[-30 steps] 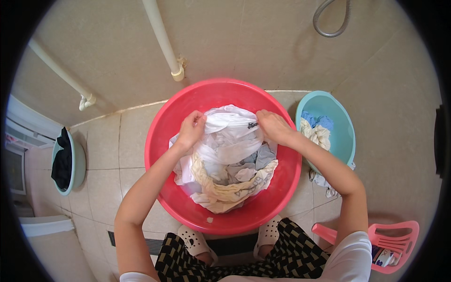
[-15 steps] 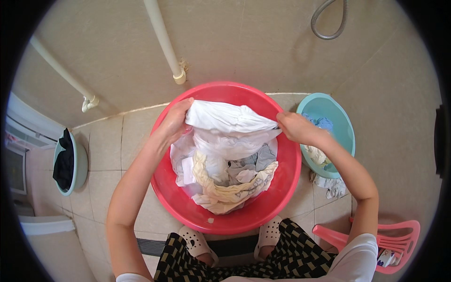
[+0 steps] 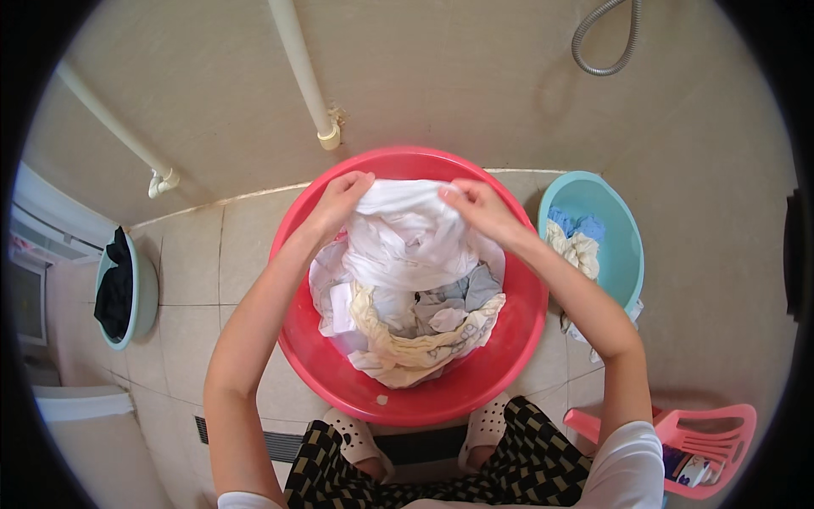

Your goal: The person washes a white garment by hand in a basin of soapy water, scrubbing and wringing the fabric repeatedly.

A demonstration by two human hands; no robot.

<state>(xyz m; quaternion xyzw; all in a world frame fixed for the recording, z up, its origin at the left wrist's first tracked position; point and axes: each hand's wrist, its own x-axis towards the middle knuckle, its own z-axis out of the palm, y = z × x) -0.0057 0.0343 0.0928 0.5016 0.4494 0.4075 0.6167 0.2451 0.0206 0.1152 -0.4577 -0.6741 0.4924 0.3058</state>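
Note:
A white garment [image 3: 411, 225] is held up by its top edge over a large red basin [image 3: 318, 373]. My left hand [image 3: 341, 199] pinches its left corner, while the fingers of my right hand [image 3: 479, 208] grip the edge farther right. The cloth between them sags in loose folds, and its lower part rests on the heap below. In that heap lie a cream patterned garment [image 3: 424, 348], a grey cloth [image 3: 482, 287] and several other white pieces. What the garment is exactly cannot be made out.
A light blue basin [image 3: 626, 220] with blue and cream clothes stands at the right. Another small basin [image 3: 146, 297] at the left holds black clothing [image 3: 114, 293]. A pink plastic chair [image 3: 738, 424] is at the lower right. White pipes [image 3: 301, 72] and a metal hose [image 3: 632, 42] hang by the wall.
My hands have come closer together, the right moving left and slightly up. The white garment's stretched top edge has slackened and bunched between them.

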